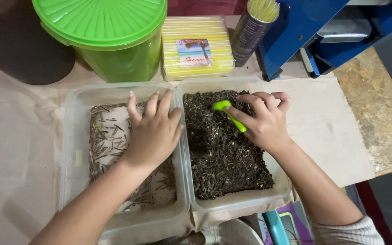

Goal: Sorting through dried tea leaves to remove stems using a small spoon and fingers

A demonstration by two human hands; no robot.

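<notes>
- The right hand [264,120] is closed around a small green scoop [228,115], fingers curled over its handle; the handle's rear end is hidden inside the grip.
- The scoop's rounded head points up and to the left of the hand and lies on, or partly in, the dark dried leaves [225,149]; whether it carries any of them cannot be told.
- Those dark leaves fill the right clear tub [239,202], which sits directly under the right hand.
- The left hand [153,129] is spread flat, palm down, fingers slightly apart, holding nothing that shows; it rests over the left clear tub [75,136].
- The left tub holds thin, pale, needle-like dried bits [107,140], scattered thinly enough that the tub's floor shows between them.
- What lies beneath the left palm is covered, so it cannot be told whether the fingers press on the bits or on the tub's floor.
- The two tubs stand touching side by side on a pale cloth-covered table [19,149]; the left hand's thumb side lies just beside their shared walls.
- Behind the left tub stands a green lidded bucket [110,36], its top cut off by the frame.
- Beside it lies a flat pack of yellow straws [196,31], then a dark cylinder of straws [250,31], also cut off above.
- A blue machine [305,27] sits at the far right, only partly in view.
- Both forearms run out of the bottom edge.
</notes>
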